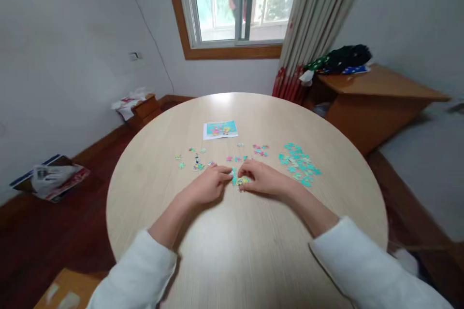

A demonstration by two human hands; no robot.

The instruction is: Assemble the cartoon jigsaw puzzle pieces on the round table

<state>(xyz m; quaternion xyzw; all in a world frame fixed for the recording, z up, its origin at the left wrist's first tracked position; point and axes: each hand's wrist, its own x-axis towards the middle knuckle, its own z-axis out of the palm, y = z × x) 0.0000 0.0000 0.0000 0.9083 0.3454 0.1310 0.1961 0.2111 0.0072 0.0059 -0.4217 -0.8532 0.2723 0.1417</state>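
A small joined patch of jigsaw puzzle pieces (234,176) in teal and yellow lies flat on the round table, between my two hands. My left hand (212,183) is closed at the patch's left edge, index finger and thumb against it. On the right side, my right hand (264,177) is bent in a pinch around a yellow puzzle piece (242,181) at the patch's lower right. Its fingertips partly cover the pieces, so the exact fit between them cannot be made out.
A pile of teal puzzle pieces (299,163) lies right on the table (232,260). Pink pieces (260,150) sit beyond my right hand, and mixed pieces (197,164) lie left. A printed picture (220,130) rests farther back. A wooden desk (377,91) with clothes stands right.
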